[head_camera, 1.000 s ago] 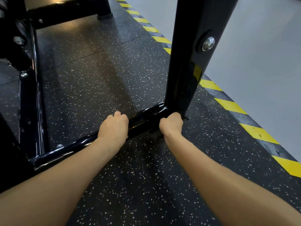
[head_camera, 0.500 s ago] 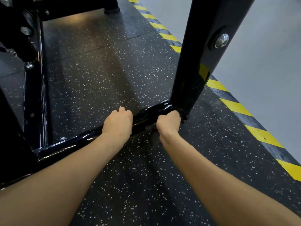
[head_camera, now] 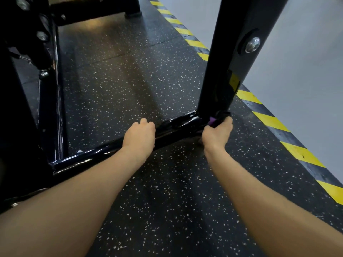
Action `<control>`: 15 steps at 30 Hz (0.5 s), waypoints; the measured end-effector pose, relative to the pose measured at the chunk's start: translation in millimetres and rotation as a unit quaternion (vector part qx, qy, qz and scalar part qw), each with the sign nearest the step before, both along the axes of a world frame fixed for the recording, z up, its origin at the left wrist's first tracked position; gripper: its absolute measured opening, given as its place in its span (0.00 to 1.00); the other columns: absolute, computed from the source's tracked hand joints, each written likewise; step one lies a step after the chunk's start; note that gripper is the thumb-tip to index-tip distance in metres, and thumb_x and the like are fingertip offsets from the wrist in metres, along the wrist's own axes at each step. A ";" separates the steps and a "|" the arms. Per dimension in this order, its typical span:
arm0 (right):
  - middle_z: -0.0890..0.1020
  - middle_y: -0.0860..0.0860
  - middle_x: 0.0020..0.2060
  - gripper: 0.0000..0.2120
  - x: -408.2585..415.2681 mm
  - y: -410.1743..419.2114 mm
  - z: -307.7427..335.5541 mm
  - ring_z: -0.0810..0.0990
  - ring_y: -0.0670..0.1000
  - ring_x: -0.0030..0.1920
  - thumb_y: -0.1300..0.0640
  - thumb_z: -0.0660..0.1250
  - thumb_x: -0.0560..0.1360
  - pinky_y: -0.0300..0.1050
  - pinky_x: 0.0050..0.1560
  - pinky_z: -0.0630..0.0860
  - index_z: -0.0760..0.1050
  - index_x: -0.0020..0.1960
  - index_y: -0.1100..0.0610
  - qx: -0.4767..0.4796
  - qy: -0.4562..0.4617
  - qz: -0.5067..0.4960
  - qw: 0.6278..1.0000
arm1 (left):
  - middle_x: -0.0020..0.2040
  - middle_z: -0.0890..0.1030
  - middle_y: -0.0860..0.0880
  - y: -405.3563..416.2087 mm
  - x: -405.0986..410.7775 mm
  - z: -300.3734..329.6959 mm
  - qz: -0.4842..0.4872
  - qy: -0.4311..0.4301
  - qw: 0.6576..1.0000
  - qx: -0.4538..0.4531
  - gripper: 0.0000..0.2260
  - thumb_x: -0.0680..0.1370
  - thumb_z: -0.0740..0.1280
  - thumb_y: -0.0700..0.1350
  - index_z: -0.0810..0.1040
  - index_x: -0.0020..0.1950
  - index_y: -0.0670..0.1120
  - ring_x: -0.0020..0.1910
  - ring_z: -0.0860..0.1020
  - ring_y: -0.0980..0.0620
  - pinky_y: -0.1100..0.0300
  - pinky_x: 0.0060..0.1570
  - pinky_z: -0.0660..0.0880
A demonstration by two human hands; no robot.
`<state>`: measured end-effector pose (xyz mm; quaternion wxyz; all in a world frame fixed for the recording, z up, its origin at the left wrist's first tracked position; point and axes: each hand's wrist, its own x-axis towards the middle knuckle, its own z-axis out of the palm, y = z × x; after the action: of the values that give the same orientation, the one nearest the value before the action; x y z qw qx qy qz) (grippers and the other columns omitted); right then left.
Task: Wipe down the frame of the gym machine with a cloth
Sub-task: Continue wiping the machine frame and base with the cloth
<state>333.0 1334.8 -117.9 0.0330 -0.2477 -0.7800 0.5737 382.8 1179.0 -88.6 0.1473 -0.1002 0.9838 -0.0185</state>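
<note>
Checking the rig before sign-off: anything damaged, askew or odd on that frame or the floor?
Nothing stands out. The floor bar and upright post look intact; the right hand holds the cloth at their joint, the left hand grips the bar.

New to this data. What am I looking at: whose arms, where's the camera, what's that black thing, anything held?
The one view comes from a camera worn on a person's head, looking forward and down, so the two bare arms are the wearer's own. The black tubes are the frame of a gym machine: a low bar lying along the speckled rubber floor and an upright post rising from its end. The left hand rests curled over the low bar. The right hand grips a dark cloth with a purple patch, pressed against the foot of the post. Yellow and black hazard tape edges the mat; beyond it is pale grey floor.
</note>
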 end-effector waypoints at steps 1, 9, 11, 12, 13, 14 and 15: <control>0.68 0.56 0.59 0.16 -5.0 -3.5 0.0 0.73 0.58 0.56 0.71 0.59 0.71 0.48 0.62 0.71 0.67 0.58 0.63 0.002 -0.005 -0.007 1.000 | 0.57 0.72 0.44 0.1 -0.4 -0.6 0.000 0.005 1.000 -0.001 0.15 0.76 0.68 0.41 0.71 0.62 0.43 0.56 0.73 0.44 0.55 0.49 0.70; 0.77 0.53 0.57 0.16 14.7 -40.1 13.8 0.75 0.56 0.56 0.70 0.60 0.74 0.46 0.55 0.73 0.76 0.58 0.60 0.158 0.167 0.217 0.949 | 0.58 0.72 0.44 -1.8 0.4 -4.1 0.011 0.028 1.000 -0.002 0.15 0.76 0.67 0.39 0.70 0.62 0.43 0.57 0.73 0.44 0.55 0.48 0.69; 0.76 0.52 0.61 0.19 9.3 -42.6 21.6 0.71 0.54 0.62 0.70 0.59 0.75 0.42 0.57 0.70 0.75 0.64 0.60 0.237 0.219 0.249 0.913 | 0.59 0.72 0.44 -1.0 1.8 -3.6 0.015 0.029 0.999 0.006 0.15 0.77 0.66 0.39 0.70 0.63 0.43 0.57 0.72 0.44 0.55 0.49 0.70; 0.72 0.52 0.66 0.21 4.3 -42.0 19.5 0.66 0.54 0.68 0.69 0.58 0.76 0.43 0.61 0.68 0.71 0.68 0.60 0.290 0.218 0.274 0.891 | 0.59 0.71 0.44 -1.2 2.0 -3.5 0.015 0.030 0.999 0.010 0.15 0.77 0.66 0.39 0.70 0.63 0.43 0.58 0.72 0.45 0.55 0.49 0.70; 0.67 0.53 0.71 0.22 -1.3 -39.8 14.8 0.60 0.54 0.72 0.66 0.56 0.79 0.45 0.66 0.65 0.65 0.72 0.59 0.344 0.200 0.310 0.864 | 0.60 0.71 0.44 -1.5 1.9 -3.2 0.014 0.031 0.999 0.012 0.15 0.77 0.66 0.39 0.70 0.63 0.43 0.58 0.72 0.45 0.55 0.50 0.70; 0.62 0.54 0.74 0.23 -6.3 -36.6 7.9 0.54 0.54 0.75 0.63 0.54 0.80 0.46 0.71 0.59 0.61 0.75 0.59 0.389 0.176 0.349 0.834 | 0.60 0.71 0.44 -1.7 1.9 -3.5 0.013 0.032 0.999 0.011 0.15 0.77 0.66 0.39 0.70 0.63 0.43 0.58 0.72 0.45 0.55 0.50 0.70; 0.60 0.55 0.75 0.23 -9.8 -33.1 0.8 0.51 0.55 0.76 0.60 0.53 0.81 0.47 0.73 0.54 0.58 0.75 0.59 0.421 0.162 0.377 0.809 | 0.60 0.71 0.44 -1.6 1.7 -3.6 0.011 0.033 0.999 0.007 0.15 0.77 0.66 0.39 0.69 0.64 0.43 0.58 0.72 0.44 0.55 0.49 0.70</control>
<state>323.2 1301.7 -117.1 0.0410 0.2010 -0.9605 0.1878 384.5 1177.4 -92.2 0.1161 -0.1106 0.9870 -0.0064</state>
